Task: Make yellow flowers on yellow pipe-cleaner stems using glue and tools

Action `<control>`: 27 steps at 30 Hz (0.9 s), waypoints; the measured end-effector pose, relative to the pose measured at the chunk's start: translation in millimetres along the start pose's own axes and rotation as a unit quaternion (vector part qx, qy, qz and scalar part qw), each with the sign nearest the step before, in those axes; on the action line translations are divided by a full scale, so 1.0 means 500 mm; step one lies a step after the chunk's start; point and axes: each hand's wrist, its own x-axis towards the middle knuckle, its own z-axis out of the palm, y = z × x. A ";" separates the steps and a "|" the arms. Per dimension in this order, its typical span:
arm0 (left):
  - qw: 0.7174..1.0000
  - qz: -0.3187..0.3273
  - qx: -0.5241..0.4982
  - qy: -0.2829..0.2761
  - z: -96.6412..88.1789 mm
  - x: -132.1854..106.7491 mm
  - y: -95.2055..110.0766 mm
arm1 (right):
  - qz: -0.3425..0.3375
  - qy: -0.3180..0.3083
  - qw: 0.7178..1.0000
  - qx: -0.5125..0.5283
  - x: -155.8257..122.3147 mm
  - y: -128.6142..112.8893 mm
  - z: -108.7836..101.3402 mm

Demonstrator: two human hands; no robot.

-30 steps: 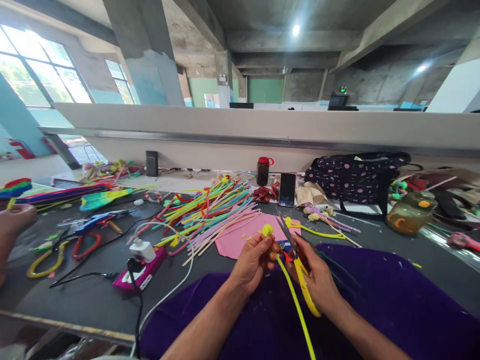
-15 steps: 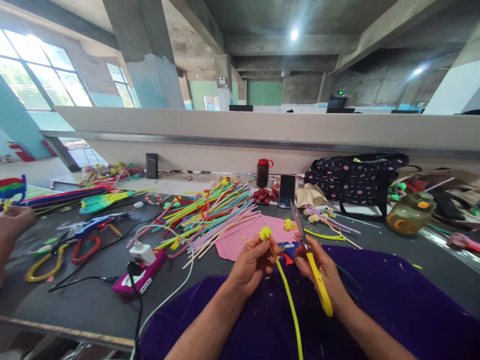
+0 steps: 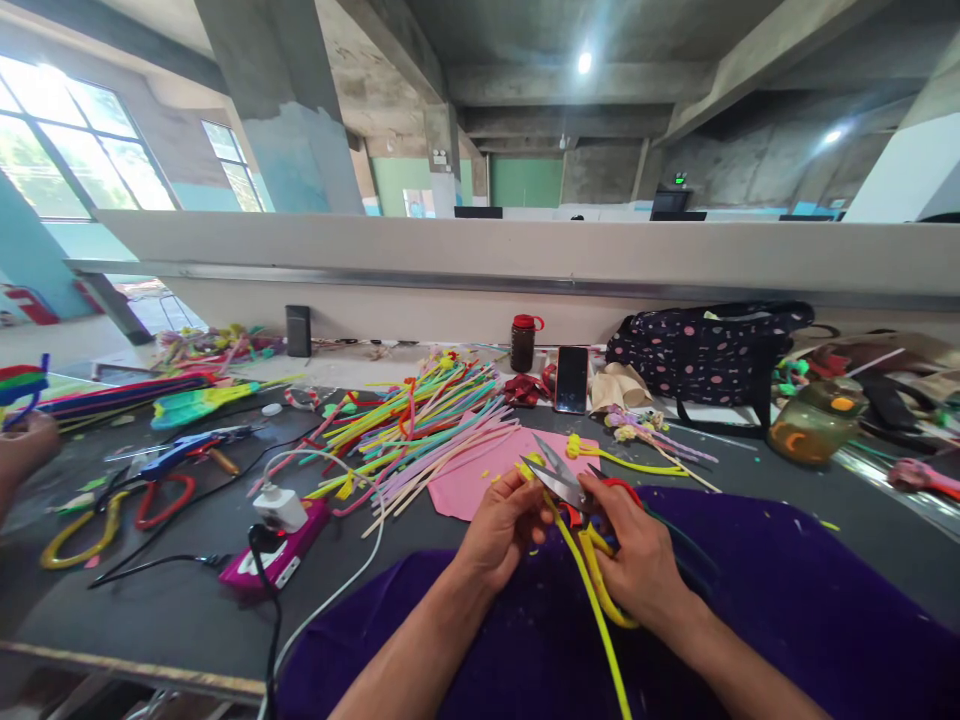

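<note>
My left hand [image 3: 501, 530] pinches a yellow pipe-cleaner flower [image 3: 537, 466] by its head; its long yellow stem [image 3: 592, 590] hangs down across my lap. In my right hand [image 3: 634, 545] are scissors [image 3: 561, 478] with yellow handles, blades parted and pointing left over the flower head, partly covering it. Whether the blades touch the flower I cannot tell. Behind the hands lies a pink sheet [image 3: 472, 475], with another yellow flower [image 3: 576, 446] on a bent stem at its right edge. Something red and blue shows partly hidden between my hands.
A pile of coloured pipe cleaners [image 3: 420, 420] lies beyond the pink sheet. A purple power strip [image 3: 277, 550] with cables is at left, near pliers [image 3: 172, 460]. A phone [image 3: 571, 380], red-lidded bottle [image 3: 523, 342] and dark bag [image 3: 701, 360] stand behind. Another person's hand [image 3: 26, 450] shows far left.
The scissors have swung from upright to pointing left over the flower, and their blades have opened. My right hand has turned with them. My left hand keeps its place.
</note>
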 end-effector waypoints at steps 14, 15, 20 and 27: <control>0.999 0.022 0.035 -0.013 0.000 -0.002 -0.006 | -0.024 0.016 0.999 -0.035 -0.001 0.008 0.007; 0.999 0.024 0.038 -0.014 0.000 -0.002 -0.007 | -0.026 0.015 0.999 -0.035 -0.001 0.008 0.007; 0.999 0.026 0.047 -0.003 0.001 -0.004 -0.006 | -0.039 0.020 0.998 -0.052 -0.001 0.010 0.007; 0.997 0.036 0.064 0.010 0.002 -0.005 -0.003 | -0.033 0.017 0.998 -0.060 -0.003 0.014 0.009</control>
